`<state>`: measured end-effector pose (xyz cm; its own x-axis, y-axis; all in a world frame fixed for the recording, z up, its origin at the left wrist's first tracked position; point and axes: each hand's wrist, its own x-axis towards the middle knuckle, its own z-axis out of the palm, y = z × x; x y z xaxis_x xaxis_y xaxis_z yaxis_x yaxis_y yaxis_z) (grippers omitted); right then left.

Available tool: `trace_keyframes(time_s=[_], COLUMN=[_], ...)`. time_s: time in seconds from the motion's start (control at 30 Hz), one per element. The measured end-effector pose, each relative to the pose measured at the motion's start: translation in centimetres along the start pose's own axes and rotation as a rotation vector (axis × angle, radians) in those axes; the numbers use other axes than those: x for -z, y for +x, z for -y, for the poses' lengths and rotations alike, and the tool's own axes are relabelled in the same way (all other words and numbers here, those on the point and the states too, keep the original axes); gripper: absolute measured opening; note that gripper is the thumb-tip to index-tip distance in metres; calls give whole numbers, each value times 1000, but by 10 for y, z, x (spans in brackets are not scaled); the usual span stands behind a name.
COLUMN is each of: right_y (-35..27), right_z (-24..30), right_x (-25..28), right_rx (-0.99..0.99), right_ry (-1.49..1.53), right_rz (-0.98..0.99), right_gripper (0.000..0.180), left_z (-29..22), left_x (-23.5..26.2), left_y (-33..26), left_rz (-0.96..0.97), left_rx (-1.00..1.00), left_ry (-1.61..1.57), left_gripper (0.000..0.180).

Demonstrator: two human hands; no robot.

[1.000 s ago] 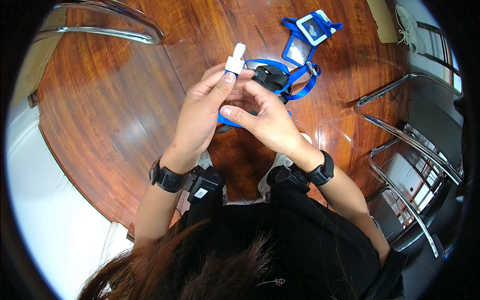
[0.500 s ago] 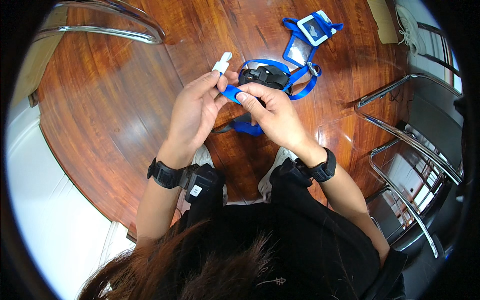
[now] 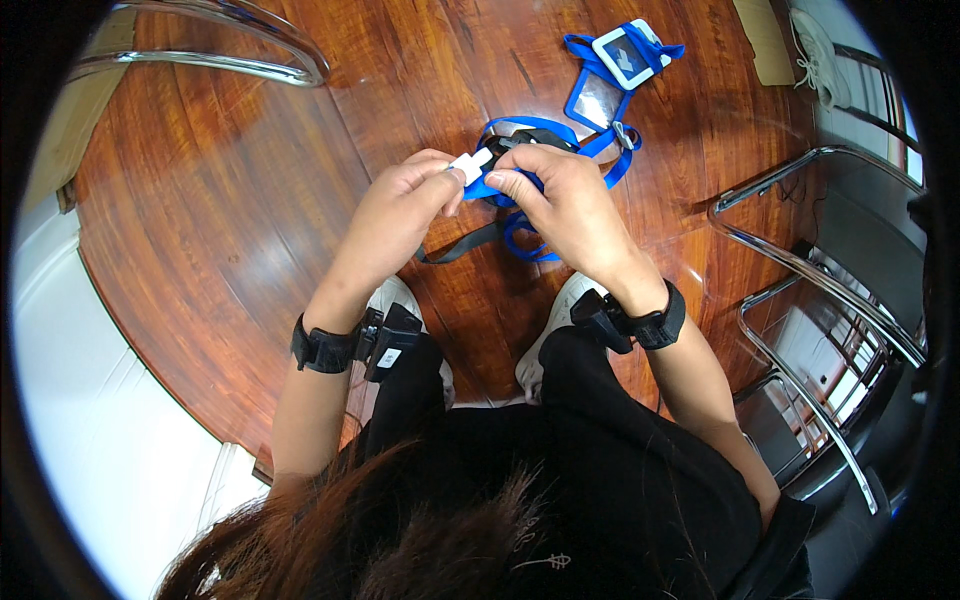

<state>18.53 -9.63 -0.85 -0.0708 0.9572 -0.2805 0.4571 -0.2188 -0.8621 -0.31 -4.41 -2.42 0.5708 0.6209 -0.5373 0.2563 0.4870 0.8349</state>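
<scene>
My left hand (image 3: 395, 220) pinches a white plastic clip (image 3: 470, 167) between thumb and fingers, its narrow end pointing toward the other hand. Close beside it, my right hand (image 3: 575, 205) is closed on a blue lanyard strap (image 3: 477, 190); the thumb and forefinger meet at its end. More blue strap hangs in a loop (image 3: 520, 243) below the hands. Partly hidden behind my fingers lies a bundle of black straps (image 3: 553, 138). Beyond the bundle, a white-framed badge holder (image 3: 628, 57) overlaps a blue-edged clear badge holder (image 3: 598, 103).
Wood-grain floor (image 3: 250, 230) surrounds the items. A dark strap (image 3: 462, 245) lies near my white shoes (image 3: 562, 300). Chrome chair legs (image 3: 290, 75) curve in at upper left, and chairs with chrome frames (image 3: 800, 265) stand at right. A white shoe (image 3: 818, 60) is at upper right.
The white clip has swung from pointing up and away to pointing toward my right hand. My left hand has turned over, and the blue strap hangs differently below.
</scene>
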Motion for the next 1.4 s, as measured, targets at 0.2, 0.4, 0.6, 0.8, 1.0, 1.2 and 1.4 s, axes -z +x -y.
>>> trace_keyframes(time_s=[0.2, 0.4, 0.6, 0.8, 1.0, 1.2, 1.4], right_y=[-1, -3, -3, -2, 0, -2, -2], right_z=[0, 2, 3, -1, -5, -5, 1], right_x=[-4, -16, -21, -17, -21, -29, -35], right_rx=[-27, -106, -263, -298, -242, -242, -305], right_ry=[-56, -12, 230, 197, 213, 215, 42], right_rz=[-81, -81, -114, -172, -150, -182, -110], right_gripper=[19, 26, 35, 34, 27, 28, 35], left_z=[-5, 3, 0, -7, -1, 5, 12], left_x=[-2, -16, -18, -25, -33, -35, -31], left_y=[-3, -3, -8, -8, -11, -8, 1], left_rz=[-6, -185, -198, -176, -374, -507, -537], left_rx=[-16, -252, -433, -480, -353, -408, -549], left_ry=[405, 896, 1062, 1134, 681, 685, 912], left_gripper=[25, 22, 12, 14, 15, 13, 10])
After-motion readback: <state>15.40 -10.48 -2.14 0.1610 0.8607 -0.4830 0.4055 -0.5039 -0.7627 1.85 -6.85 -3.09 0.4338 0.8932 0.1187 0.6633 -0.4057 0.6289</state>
